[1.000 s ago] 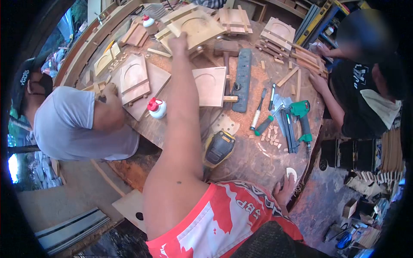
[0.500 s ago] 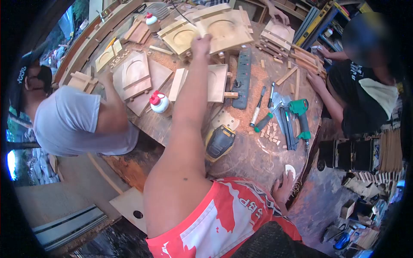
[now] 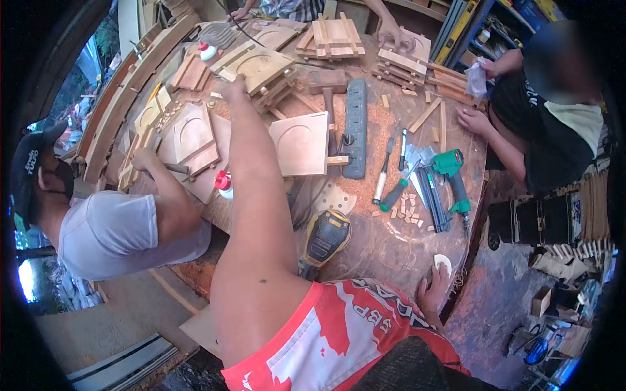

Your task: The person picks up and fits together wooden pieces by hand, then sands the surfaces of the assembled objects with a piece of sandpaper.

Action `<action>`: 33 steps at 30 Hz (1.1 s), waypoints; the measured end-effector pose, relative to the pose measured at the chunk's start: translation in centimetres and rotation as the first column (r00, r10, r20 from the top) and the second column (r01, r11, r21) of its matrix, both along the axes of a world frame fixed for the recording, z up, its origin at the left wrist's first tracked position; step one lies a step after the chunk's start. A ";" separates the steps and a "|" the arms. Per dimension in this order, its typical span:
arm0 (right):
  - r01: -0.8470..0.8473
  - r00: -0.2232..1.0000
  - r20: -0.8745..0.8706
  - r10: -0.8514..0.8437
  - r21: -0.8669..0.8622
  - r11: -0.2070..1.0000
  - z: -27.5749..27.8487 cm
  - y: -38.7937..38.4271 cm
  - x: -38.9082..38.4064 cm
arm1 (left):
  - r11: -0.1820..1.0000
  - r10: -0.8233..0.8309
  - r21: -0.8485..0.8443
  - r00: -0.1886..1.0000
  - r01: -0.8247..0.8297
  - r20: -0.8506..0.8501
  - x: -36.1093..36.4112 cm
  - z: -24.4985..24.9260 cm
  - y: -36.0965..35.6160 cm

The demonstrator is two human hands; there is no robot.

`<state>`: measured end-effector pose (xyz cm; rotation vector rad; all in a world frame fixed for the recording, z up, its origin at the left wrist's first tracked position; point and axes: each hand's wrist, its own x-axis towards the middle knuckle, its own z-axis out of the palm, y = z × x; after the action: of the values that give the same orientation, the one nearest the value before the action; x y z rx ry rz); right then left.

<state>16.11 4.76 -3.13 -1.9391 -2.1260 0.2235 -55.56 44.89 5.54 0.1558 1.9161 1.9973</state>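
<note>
My left arm stretches across the workbench [image 3: 365,247]. My left hand [image 3: 236,87] is closed at the near left edge of a wooden panel [image 3: 255,65] with a round recess, on top of a stack of slatted pieces; its fingers are partly hidden. Nearer me lies another recessed panel [image 3: 301,142], beside a wooden mallet [image 3: 328,82]. At the bench's front right edge, my right hand [image 3: 433,289] holds a round white disc [image 3: 443,262] low against the surface. A yellow and black sander [image 3: 328,236] sits between my arms.
A green nail gun [image 3: 451,171], a chisel [image 3: 383,171] and a power strip [image 3: 354,127] lie on the right. Glue bottles [image 3: 223,184] stand left. A co-worker in grey [image 3: 124,221] holds a hammer [image 3: 175,167]; another in black [image 3: 544,140] holds a cloth [image 3: 477,79].
My left hand has moved left from the larger panel to the recessed panel's near edge. The larger panel no longer blocks the mallet. The view has shifted; my right hand stays at the disc.
</note>
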 end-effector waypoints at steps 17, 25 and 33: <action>-0.009 0.999 -0.044 0.007 -0.034 0.999 1.2 0.1 -0.1 | 0.875 -0.484 0.218 0.796 0.433 0.363 -1.4 -0.7 -0.9; -0.006 0.999 -0.033 0.005 -0.045 0.999 1.3 0.1 0.1 | 0.871 -0.434 0.394 0.837 0.295 0.333 4.0 1.5 -1.7; -0.011 0.999 -0.041 0.009 -0.050 0.999 1.7 0.1 0.0 | 0.634 -0.626 0.620 0.778 0.462 0.060 7.1 3.5 -3.6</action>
<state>16.07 4.87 -1.45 -1.9350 -2.1236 0.3186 -48.50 41.32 9.05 0.5305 0.8698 1.9451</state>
